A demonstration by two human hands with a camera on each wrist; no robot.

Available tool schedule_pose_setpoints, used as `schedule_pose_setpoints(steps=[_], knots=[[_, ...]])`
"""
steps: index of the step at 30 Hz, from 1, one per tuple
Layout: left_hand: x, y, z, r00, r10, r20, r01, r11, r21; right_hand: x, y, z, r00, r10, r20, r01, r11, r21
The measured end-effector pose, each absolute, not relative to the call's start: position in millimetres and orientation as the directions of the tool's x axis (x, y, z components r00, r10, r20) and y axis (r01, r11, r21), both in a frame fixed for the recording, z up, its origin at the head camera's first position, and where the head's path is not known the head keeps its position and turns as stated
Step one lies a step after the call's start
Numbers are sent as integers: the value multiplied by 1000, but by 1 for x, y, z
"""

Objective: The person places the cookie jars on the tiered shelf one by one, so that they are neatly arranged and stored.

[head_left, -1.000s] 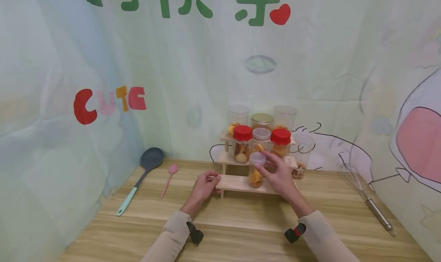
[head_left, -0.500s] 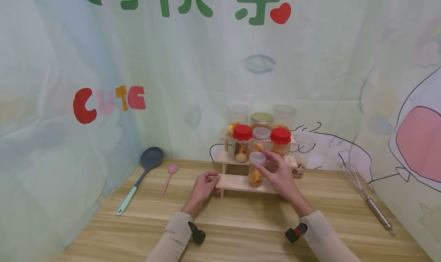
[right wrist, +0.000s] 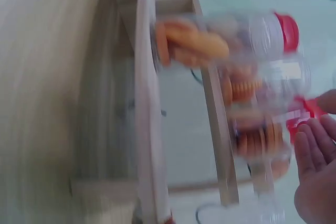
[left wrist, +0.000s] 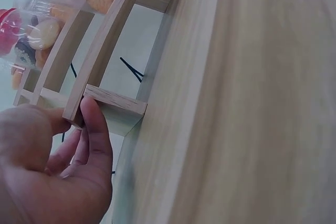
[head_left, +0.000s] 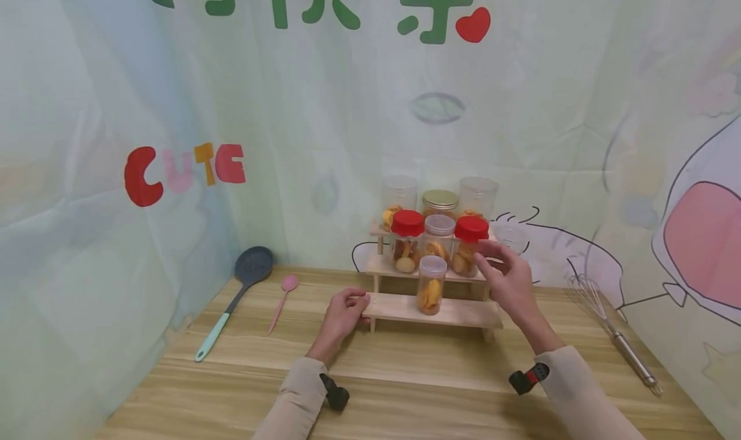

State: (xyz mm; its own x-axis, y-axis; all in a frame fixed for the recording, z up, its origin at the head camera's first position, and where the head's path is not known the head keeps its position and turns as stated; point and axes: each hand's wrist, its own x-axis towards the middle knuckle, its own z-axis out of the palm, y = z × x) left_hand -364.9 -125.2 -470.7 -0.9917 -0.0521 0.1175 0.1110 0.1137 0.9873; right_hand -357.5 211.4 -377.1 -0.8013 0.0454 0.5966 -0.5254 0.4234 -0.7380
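A tiered wooden rack (head_left: 457, 312) stands on the table, loaded with jars of cookies. My left hand (head_left: 341, 316) pinches the left end of its lowest shelf (left wrist: 102, 51), thumb and fingers on either side. On that shelf a small clear jar (head_left: 430, 289) of orange-yellow cookies stands upright, untouched. My right hand (head_left: 512, 282) hovers at the rack's right side, fingers loosely bent and holding nothing. It appears close to the right red-lidded jar (head_left: 465, 260); contact is unclear in the blurred right wrist view. Another clear jar (head_left: 513, 236) is mostly hidden behind this hand.
A left red-lidded jar (head_left: 407, 250) and a clear-lidded jar (head_left: 438, 234) share the middle shelf. Behind them are a gold-lidded jar (head_left: 440, 200) and two clear jars. A skimmer (head_left: 253, 269) and pink spoon (head_left: 283, 302) lie left, a whisk (head_left: 619, 337) right.
My right hand has let go of the small jar on the lowest shelf and moved right, away from it. The jar stays in place. My left hand keeps its hold on the rack.
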Motion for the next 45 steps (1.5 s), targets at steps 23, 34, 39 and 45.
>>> schedule_pose_setpoints(steps=[23,34,39,45], knots=[[-359,-120,-467,-989,-106,101,99,28,995,-412,284,-353,-874,323,362,-120,580,-806],[-361,-114,-460,-988,-147,48,50,-8,999,-422,291,-360,-941,213,264,-81,615,-784],[-359,-110,-460,-982,-186,36,35,11,999,-422,290,-363,-955,197,221,-61,599,-799],[-357,-110,-462,-977,-214,13,9,23,1000,-424,285,-364,-952,200,231,-72,588,-806]])
